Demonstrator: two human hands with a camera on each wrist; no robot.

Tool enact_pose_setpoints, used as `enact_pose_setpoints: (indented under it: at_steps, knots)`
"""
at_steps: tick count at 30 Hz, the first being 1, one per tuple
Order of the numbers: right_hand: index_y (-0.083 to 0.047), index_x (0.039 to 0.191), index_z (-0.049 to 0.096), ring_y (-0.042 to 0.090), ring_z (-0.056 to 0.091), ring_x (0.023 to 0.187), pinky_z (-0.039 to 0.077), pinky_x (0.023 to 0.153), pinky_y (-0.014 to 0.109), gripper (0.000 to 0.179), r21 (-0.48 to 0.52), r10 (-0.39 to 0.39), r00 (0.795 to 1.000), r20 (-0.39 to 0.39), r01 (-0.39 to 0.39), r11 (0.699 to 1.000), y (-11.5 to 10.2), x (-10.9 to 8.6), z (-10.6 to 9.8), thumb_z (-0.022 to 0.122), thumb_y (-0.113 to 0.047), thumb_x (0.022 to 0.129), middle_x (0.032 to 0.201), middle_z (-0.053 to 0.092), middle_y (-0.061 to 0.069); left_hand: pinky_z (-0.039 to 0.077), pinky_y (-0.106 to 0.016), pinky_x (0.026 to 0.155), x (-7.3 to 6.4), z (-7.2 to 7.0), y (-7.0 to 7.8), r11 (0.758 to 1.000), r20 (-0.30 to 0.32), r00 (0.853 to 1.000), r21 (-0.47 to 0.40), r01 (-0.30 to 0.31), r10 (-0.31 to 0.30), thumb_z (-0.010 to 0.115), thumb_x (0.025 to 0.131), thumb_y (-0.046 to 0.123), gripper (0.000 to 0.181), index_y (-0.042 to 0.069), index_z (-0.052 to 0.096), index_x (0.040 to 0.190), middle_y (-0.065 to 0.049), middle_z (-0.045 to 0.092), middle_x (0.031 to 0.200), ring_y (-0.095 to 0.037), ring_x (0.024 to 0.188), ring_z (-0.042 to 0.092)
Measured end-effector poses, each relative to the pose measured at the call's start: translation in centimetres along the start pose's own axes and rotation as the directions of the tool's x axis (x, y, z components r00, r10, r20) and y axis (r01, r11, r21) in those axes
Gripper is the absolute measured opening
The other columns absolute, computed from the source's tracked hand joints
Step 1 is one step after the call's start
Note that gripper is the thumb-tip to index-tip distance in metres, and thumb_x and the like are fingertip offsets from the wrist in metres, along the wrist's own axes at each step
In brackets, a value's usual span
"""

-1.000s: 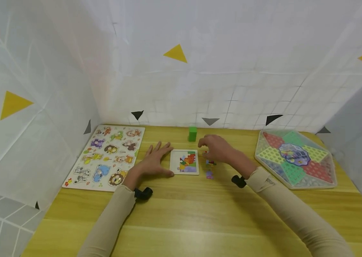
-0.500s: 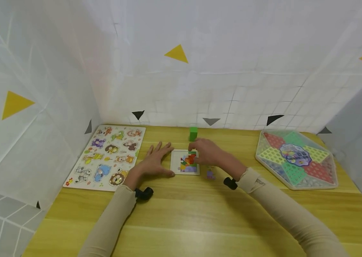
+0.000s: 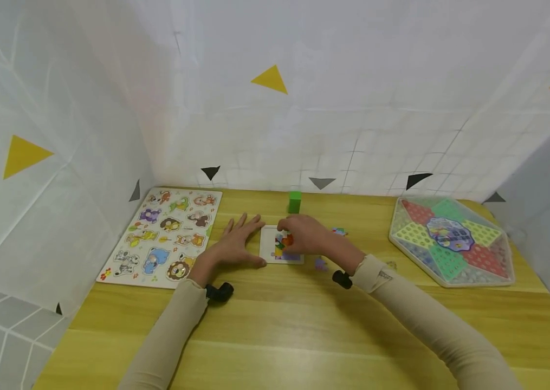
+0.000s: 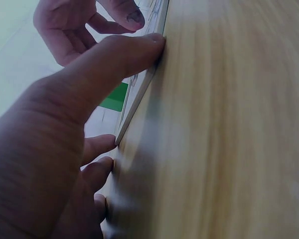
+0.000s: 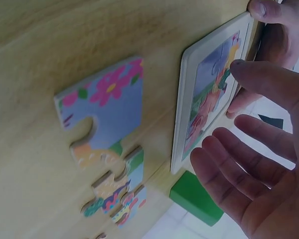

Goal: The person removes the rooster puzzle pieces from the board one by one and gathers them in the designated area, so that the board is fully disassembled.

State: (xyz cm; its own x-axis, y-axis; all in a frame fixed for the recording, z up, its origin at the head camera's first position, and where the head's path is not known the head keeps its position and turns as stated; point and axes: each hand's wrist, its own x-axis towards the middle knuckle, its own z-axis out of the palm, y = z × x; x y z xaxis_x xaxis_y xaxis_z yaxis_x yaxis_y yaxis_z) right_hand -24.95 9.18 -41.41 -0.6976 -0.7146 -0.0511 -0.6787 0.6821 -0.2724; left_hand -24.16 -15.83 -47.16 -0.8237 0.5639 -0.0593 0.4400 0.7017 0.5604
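A small white-framed jigsaw puzzle point(image 3: 267, 254), partly filled with colourful pieces, lies flat on the wooden table. My left hand point(image 3: 232, 250) is spread at its left side, the thumb point(image 4: 144, 50) and a fingertip touching the frame edge. Over the puzzle's right part hovers my right hand point(image 3: 306, 235), its thumb point(image 5: 249, 74) touching or just above the picture. The other fingers are loosely bent, and I see nothing between them and the thumb. Several loose jigsaw pieces point(image 5: 109, 97), one with pink flowers, lie right of the frame; the right hand and wrist partly cover that area.
Behind the puzzle stands a green block point(image 3: 295, 202). A board with animal pictures point(image 3: 160, 238) lies at the left. An octagonal-looking clear case with red, green and yellow sections point(image 3: 450, 241) lies at the right. A pale sheet wall point(image 3: 353, 108) borders the table's back.
My right hand has moved left from above the loose pieces to above the framed puzzle. The left hand has kept its place at the frame.
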Motion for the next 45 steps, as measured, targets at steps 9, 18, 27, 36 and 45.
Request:
enact_pose_setpoints:
  at_steps: [9, 18, 27, 36, 45]
  knots:
    - [-0.005, 0.123, 0.067, 0.015, 0.060, 0.086, 0.053, 0.078, 0.034, 0.050, 0.000, 0.000, 0.999, 0.039, 0.000, 1.000, -0.3, 0.6, 0.6, 0.084, -0.029, 0.083, 0.111, 0.068, 0.006, -0.012, -0.049, 0.119, 0.1, 0.1, -0.2, 1.000, 0.003, 1.000, -0.005, 0.012, -0.012, 0.080, 0.075, 0.061, 0.108, 0.020, 0.027, 0.160, 0.002, 0.010, 0.168, -0.028, 0.152, -0.007]
    - [-0.005, 0.116, 0.070, 0.015, 0.060, 0.082, 0.052, 0.072, 0.033, 0.041, 0.000, -0.034, 0.999, 0.031, 0.034, 0.999, -0.5, 0.9, 0.7, 0.084, -0.024, 0.082, 0.106, 0.068, 0.007, -0.012, -0.049, 0.119, 0.1, 0.1, -0.2, 1.000, -0.002, 1.000, 0.000, 0.008, -0.008, 0.080, 0.075, 0.060, 0.107, 0.020, 0.027, 0.160, 0.002, 0.010, 0.168, -0.029, 0.152, -0.007]
    - [-0.006, 0.115, 0.071, 0.018, 0.058, 0.085, 0.053, 0.073, 0.033, 0.041, -0.006, -0.010, 0.999, 0.030, 0.010, 1.000, -0.6, 1.1, 0.6, 0.085, -0.025, 0.080, 0.105, 0.065, 0.010, -0.011, -0.050, 0.119, 0.1, 0.0, -0.1, 1.000, 0.000, 1.000, -0.001, 0.001, -0.001, 0.080, 0.076, 0.059, 0.107, 0.019, 0.028, 0.160, 0.001, 0.011, 0.167, -0.030, 0.152, -0.006]
    - [-0.009, 0.113, 0.071, 0.017, 0.054, 0.079, 0.052, 0.070, 0.034, 0.040, -0.009, 0.007, 1.000, 0.009, -0.007, 1.000, -0.7, 0.9, 0.4, 0.086, -0.026, 0.080, 0.102, 0.060, 0.009, -0.010, -0.051, 0.119, 0.0, -0.3, 0.3, 1.000, -0.006, 1.000, -0.004, -0.002, 0.002, 0.080, 0.076, 0.057, 0.105, 0.019, 0.028, 0.160, 0.000, 0.012, 0.167, -0.031, 0.152, -0.005]
    - [-0.009, 0.110, 0.065, 0.017, 0.054, 0.078, 0.051, 0.069, 0.033, 0.040, -0.013, 0.032, 0.999, -0.011, -0.032, 0.999, -0.9, 0.7, 0.9, 0.086, -0.025, 0.080, 0.100, 0.055, 0.005, -0.012, -0.049, 0.119, 0.2, 0.0, -0.2, 1.000, 0.004, 1.000, 0.005, 0.007, -0.007, 0.080, 0.076, 0.059, 0.107, 0.021, 0.027, 0.160, 0.002, 0.010, 0.167, -0.027, 0.152, -0.007]
